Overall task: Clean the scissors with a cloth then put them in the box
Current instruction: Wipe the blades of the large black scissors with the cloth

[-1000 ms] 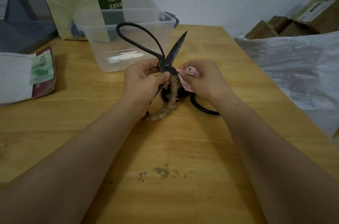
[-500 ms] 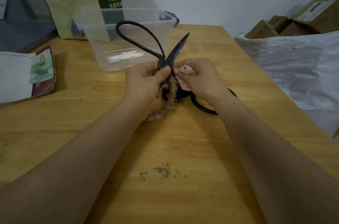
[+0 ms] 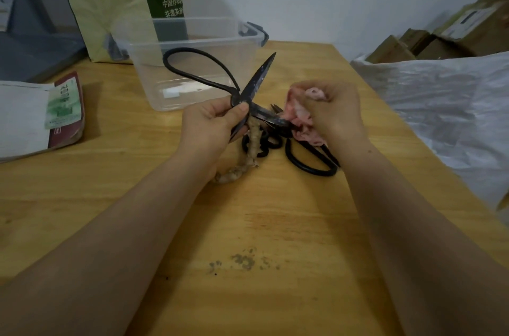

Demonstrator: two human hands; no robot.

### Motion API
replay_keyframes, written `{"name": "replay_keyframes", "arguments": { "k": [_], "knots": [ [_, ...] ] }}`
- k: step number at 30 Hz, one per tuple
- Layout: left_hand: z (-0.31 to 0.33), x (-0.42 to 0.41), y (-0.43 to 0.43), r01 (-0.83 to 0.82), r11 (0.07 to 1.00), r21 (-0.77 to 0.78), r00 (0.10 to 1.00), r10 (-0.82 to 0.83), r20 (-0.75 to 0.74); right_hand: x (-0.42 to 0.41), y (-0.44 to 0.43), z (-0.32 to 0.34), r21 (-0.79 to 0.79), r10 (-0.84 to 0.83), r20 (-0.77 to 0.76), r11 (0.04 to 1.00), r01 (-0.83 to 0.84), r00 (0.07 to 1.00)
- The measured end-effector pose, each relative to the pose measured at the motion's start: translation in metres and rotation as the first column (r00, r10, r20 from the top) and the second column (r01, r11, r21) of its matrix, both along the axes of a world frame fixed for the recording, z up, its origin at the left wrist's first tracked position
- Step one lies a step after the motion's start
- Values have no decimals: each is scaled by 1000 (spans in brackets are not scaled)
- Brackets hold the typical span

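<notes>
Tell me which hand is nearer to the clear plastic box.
Left. The left hand grips the scissors just before the clear box; the right hand, holding the pink cloth, is farther right.

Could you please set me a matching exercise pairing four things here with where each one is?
Things:
1. open black metal scissors
2. crumpled pink cloth
3. clear plastic box
4. red and green packet

Places:
A. on the wooden table, far left
B. gripped by the left hand
C. behind both hands
D. bunched in the right hand

Pairs: 1-B, 2-D, 3-C, 4-A
</notes>
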State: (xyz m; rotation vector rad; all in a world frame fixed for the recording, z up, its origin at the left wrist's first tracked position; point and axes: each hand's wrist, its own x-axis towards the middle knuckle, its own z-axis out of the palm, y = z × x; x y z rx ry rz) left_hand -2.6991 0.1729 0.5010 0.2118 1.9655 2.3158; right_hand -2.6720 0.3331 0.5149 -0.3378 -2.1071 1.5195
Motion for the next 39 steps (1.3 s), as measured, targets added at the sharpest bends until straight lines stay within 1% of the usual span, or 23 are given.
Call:
{"name": "replay_keyframes", "arguments": {
  "k": [1, 3, 5, 6, 7, 9, 11, 12, 14, 15, 17, 18, 21, 23, 27, 30, 33, 36, 39],
  "knots": [
    [0, 0, 0, 3, 1000, 6, 1000, -3, -3, 0, 0, 3, 1, -47, -46, 999, 48, 998],
    [0, -1, 0, 7, 1000, -1, 1000, -7, -23, -2, -10, 5, 68, -40, -57, 997, 44, 998],
    [0, -1, 1, 6, 1000, -7, 999, -6, -42, -3, -25, 3, 176, 52, 7, 983, -52, 999],
    [-1, -1, 1, 2, 1000, -5, 999, -2, -46, -4, -31, 2, 196, 103, 53, 974, -112, 993],
    [-1, 0, 1, -3, 1000, 0, 999, 3, -46, -4, -36, 2, 186, 143, 99, 969, -160, 985],
    [-1, 1, 2, -7, 1000, 14, 999, 7, -45, -1, -35, 7, 108, 203, 197, 968, -227, 959],
    [-1, 2, 3, -9, 1000, 14, 998, 10, -57, 4, -28, 11, 37, 227, 287, 968, -248, 930],
    [-1, 2, 3, -15, 1000, 9, 998, 15, -62, 5, -26, 12, 13, 247, 300, 965, -262, 921],
    [-1, 2, 3, -25, 1000, 9, 998, 25, -66, 7, -24, 9, -41, 307, 231, 951, -306, 923],
    [-1, 2, 3, -27, 1000, 15, 998, 28, -61, 8, -24, 7, -36, 315, 187, 949, -314, 931],
    [-1, 1, 2, -25, 999, 25, 998, 26, -50, 7, -22, 5, 8, 267, 125, 963, -271, 955],
    [0, 1, 2, -21, 999, 26, 999, 23, -49, 6, -20, 4, 3, 245, 90, 969, -247, 965],
    [0, 1, 2, -10, 999, 35, 998, 13, -60, 5, -23, 6, -79, 262, 23, 963, -259, 965],
    [-1, 1, 2, -18, 999, 41, 997, 21, -69, 3, -28, 4, -80, 281, 28, 957, -278, 959],
    [-2, 0, 1, -26, 998, 56, 998, 29, -59, -4, -30, -4, 80, 285, 71, 954, -290, 956],
    [-1, 0, 1, -25, 998, 62, 998, 28, -51, -3, -26, -5, 142, 283, 90, 945, -294, 955],
    [-1, 0, 1, -44, 994, 95, 999, 47, -22, 5, -23, -4, 98, 311, 76, 943, -318, 947],
    [-1, 0, 1, -56, 994, 98, 997, 61, -42, 5, -22, -6, 51, 315, 45, 947, -317, 948],
    [-1, 0, 1, -62, 994, 95, 995, 69, -75, -6, -26, -9, 97, 241, 33, 965, -243, 970]
  ]
}}
